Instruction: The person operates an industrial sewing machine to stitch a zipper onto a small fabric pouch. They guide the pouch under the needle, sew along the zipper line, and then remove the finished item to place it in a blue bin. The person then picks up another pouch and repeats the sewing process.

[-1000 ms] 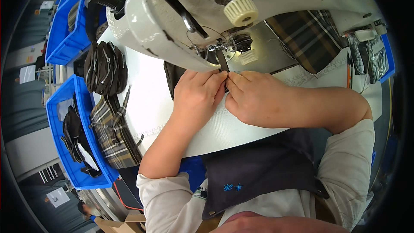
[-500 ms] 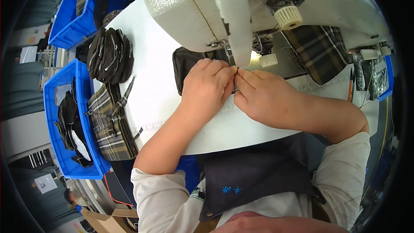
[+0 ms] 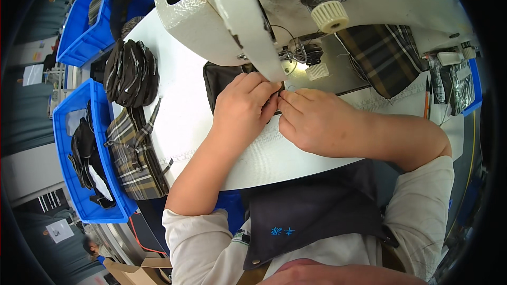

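A dark fabric piece (image 3: 213,82) with a zipper lies under the head of a white sewing machine (image 3: 232,16). My left hand (image 3: 244,101) rests on it, fingers bent and pinching its edge close to the needle area. Right beside it, my right hand (image 3: 311,121) has its thumb and fingers pressed together at the same edge. The fingertips of both hands nearly meet. The small part between them is mostly hidden by the fingers. A lamp lights the spot just beyond my right fingertips.
Plaid fabric (image 3: 380,58) lies right of the needle area. On the left are a stack of dark zippered pieces (image 3: 132,74), plaid pieces (image 3: 134,153) with straps, and a blue bin (image 3: 124,206) of dark parts. Clear packets (image 3: 454,89) sit at the far right of the white table (image 3: 185,111).
The view has shifted a little, so the machine appears further left. Both hands stay pinched at the fabric edge, now slightly clear of the presser area.
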A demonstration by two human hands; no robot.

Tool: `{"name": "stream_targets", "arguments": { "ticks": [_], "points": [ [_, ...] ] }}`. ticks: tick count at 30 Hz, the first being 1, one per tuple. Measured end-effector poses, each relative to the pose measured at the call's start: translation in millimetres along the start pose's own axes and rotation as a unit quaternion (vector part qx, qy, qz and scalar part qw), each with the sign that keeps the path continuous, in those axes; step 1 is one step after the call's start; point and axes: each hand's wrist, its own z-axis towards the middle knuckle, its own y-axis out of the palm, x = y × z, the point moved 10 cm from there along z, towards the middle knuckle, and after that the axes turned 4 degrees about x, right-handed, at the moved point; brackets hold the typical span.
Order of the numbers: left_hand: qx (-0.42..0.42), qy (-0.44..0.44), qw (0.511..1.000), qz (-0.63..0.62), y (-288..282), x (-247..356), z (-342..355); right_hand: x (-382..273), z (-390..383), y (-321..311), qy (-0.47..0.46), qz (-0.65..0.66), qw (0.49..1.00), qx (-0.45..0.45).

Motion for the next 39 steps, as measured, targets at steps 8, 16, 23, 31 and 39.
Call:
{"name": "stream_targets", "arguments": {
  "ticks": [8, 16, 23, 31, 39],
  "points": [
    [-0.007, 0.024, 0.999, -0.021, 3, -1, 2, 2, 1, 0, 0.009, 0.011, 1.0, -0.005],
    [0.002, -0.007, 1.0, -0.029, 5, -10, 6, 11, -2, 12, 0.058, 0.057, 0.995, -0.052],
    [0.011, -0.038, 0.998, -0.041, 5, -19, 8, 14, 0, 11, 0.074, 0.062, 0.994, -0.044],
    [0.005, -0.024, 0.999, -0.035, 1, -15, 10, 15, 3, -1, 0.066, 0.023, 0.997, -0.016],
    [0.002, -0.001, 0.999, -0.034, 4, -15, 10, 19, -3, 13, 0.101, 0.048, 0.988, -0.104]
  ]
}}
